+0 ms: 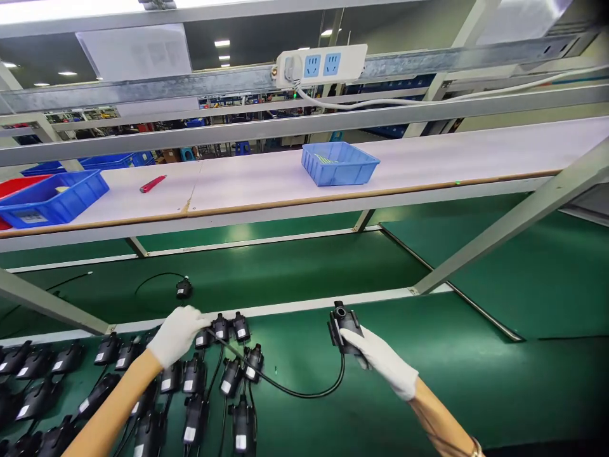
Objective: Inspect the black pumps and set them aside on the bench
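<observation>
Both my hands wear white gloves over a green work surface [428, 381]. My right hand [383, 360] grips a small black device [343, 325] with a round opening on top, held upright. A black cable [304, 390] loops from that device leftward to my left hand [177, 333]. The left hand's fingers are closed on the cable's end, right above a cluster of several similar black devices [223, 374] with white labels.
More black devices [38, 381] lie in rows at the lower left. One lone device with a cable [183, 289] sits on the green belt behind. A white shelf [428, 158] above holds blue bins [339, 163] [50, 198] and a red tool [152, 183]. A power strip [321, 65] hangs overhead.
</observation>
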The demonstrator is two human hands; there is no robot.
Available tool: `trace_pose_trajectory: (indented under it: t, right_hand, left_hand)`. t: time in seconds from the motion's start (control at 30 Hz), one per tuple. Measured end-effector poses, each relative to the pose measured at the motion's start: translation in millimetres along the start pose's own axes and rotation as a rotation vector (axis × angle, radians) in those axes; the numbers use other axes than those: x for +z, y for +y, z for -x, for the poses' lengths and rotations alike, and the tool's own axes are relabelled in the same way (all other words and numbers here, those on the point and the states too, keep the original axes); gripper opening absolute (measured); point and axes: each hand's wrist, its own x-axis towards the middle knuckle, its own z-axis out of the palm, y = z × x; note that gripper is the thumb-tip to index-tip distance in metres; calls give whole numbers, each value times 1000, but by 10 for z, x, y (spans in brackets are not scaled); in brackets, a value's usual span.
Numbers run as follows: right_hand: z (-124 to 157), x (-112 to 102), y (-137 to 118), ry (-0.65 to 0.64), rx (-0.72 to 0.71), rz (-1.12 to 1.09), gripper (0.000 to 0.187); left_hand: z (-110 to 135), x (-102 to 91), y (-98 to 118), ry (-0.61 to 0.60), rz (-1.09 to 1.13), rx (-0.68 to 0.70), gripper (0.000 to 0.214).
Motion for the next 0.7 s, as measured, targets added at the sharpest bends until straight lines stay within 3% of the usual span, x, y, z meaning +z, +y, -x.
trace_pose_trajectory:
  t: [0.07,0.17,0.23,0.3,0.37,0.43,0.5,0.6,0.7]
  right_hand:
    - [-463,-159,144,47,71,74,51]
    - [-1251,-346,300,133,166,201,49]
    - [-1799,-404,355,165,215,264,55]
    - [-2328,-390,373,183,258,305,61]
    - [-2813,-294,364,204,294,338,60]
    - [-3228,-125,342,227,323,367,54]
    - [-3550,84,321,243,344,385,48]
    - [-3824,379,320,236,365,375,43]
    - [-3842,555,371,215,304,317,40]
  left_hand:
    - [-814,-18,125,3,-111,214,29]
    - [-2004,123,317,-24,-119,328,20]
    - [-2659,313,385,-34,-124,335,21]
    - [-3105,542,389,-37,-133,280,22]
    - [-3285,778,340,-56,-131,189,23]
    - [-3186,992,262,-102,-108,102,23]
    - [-2843,1160,184,-160,-60,36,19]
    - [-2018,1312,132,-232,31,-59,20]
    - [-1028,1394,173,-272,105,-210,25]
